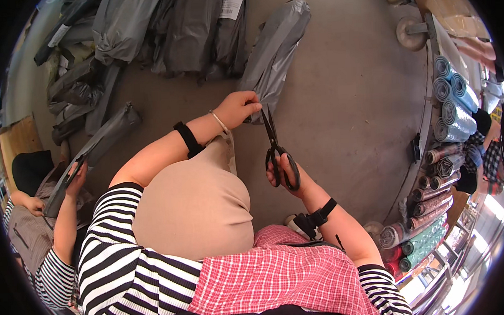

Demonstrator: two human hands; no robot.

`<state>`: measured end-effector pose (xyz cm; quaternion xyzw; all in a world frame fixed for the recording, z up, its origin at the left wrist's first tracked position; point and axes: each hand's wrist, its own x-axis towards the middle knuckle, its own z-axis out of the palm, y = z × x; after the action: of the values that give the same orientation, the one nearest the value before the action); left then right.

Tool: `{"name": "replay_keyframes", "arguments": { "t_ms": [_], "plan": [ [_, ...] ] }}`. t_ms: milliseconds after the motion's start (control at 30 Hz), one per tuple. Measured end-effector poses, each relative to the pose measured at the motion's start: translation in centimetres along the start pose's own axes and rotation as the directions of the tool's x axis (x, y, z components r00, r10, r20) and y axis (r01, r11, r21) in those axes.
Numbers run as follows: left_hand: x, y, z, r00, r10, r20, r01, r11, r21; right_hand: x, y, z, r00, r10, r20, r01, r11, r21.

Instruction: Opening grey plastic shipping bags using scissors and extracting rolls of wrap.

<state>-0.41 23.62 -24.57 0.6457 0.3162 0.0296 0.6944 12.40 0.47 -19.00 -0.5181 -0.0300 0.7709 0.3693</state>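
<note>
A long grey plastic-wrapped package (273,48) lies on the floor ahead of me, slanting away up and to the right. My left hand (239,109) pinches the gathered plastic at its near end. Black scissors (272,148) are in my right hand (289,175), with fingers through the handle loops. Their blades point up beside my left fingertips, close to the plastic; whether they touch it I cannot tell.
Several dark plastic-wrapped packages (187,37) lie at the far left. A co-worker (48,203) sits at the left, holding scissors and a grey package. Rolled mats (431,201) are stacked along the right, near a cart wheel (411,33).
</note>
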Motion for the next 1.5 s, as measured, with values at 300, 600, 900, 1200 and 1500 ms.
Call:
{"name": "replay_keyframes", "arguments": {
  "t_ms": [300, 600, 900, 1200, 1500],
  "plan": [
    [-1.6, 0.6, 1.4, 0.974, 0.016, 0.226, 0.012, 0.992, -0.123, 3.8, -7.2, -0.2, 0.986, -0.056, -0.156, 0.108, 0.933, 0.342],
    [-1.7, -0.2, 0.9, 0.901, 0.019, 0.434, -0.125, 0.968, 0.217, 8.2, -22.1, -5.5, 0.884, -0.187, -0.429, 0.244, 0.966, 0.082],
    [0.4, -1.4, 0.3, 0.984, -0.174, 0.040, 0.136, 0.874, 0.466, 5.0, -8.5, -9.8, 0.688, -0.365, -0.627, -0.093, 0.813, -0.575],
    [2.6, -4.3, -0.5, 0.964, -0.152, -0.219, 0.233, 0.881, 0.413, 1.5, -0.5, -9.9, 0.684, -0.480, -0.549, -0.434, 0.337, -0.836],
    [1.7, -1.6, 1.5, 0.997, -0.051, -0.056, 0.056, 0.994, 0.096, 7.2, -9.2, 0.7, 0.807, -0.586, -0.069, 0.090, 0.237, -0.967]
  ]
}}
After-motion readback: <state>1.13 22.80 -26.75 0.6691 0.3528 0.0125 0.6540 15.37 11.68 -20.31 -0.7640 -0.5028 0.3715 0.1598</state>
